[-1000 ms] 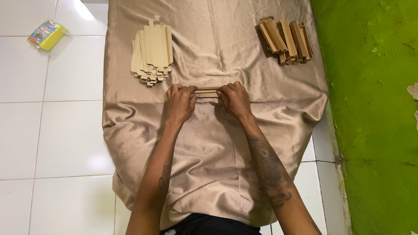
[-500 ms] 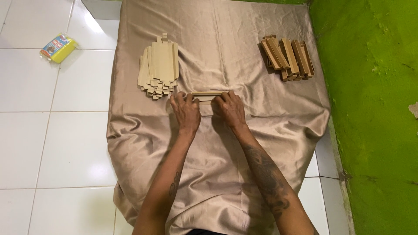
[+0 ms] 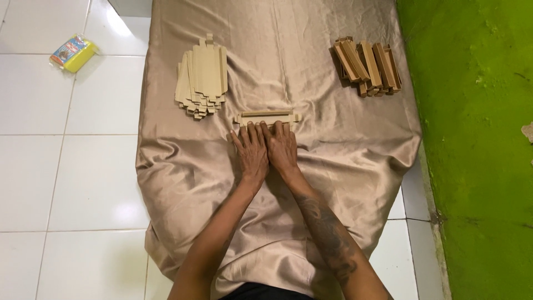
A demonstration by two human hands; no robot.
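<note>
A narrow flat cardboard piece (image 3: 266, 117) lies crosswise on the beige satin cloth (image 3: 344, 166). My left hand (image 3: 251, 153) and my right hand (image 3: 283, 149) rest flat side by side just below it, palms down. Their fingertips press on the near edge of the piece and neither hand grips it. A stack of flat cardboard blanks (image 3: 201, 75) lies up and to the left of my hands. A pile of folded brown cardboard sticks (image 3: 366, 64) sits at the upper right of the cloth.
The cloth is spread over a white tile floor (image 3: 66, 178). A small yellow packet (image 3: 73, 53) lies on the tiles at the upper left. A green painted surface (image 3: 477, 139) runs along the right side.
My hands were apart, holding the two ends of the cardboard piece. They have come together at its middle and now lie flat. The camera has drawn closer.
</note>
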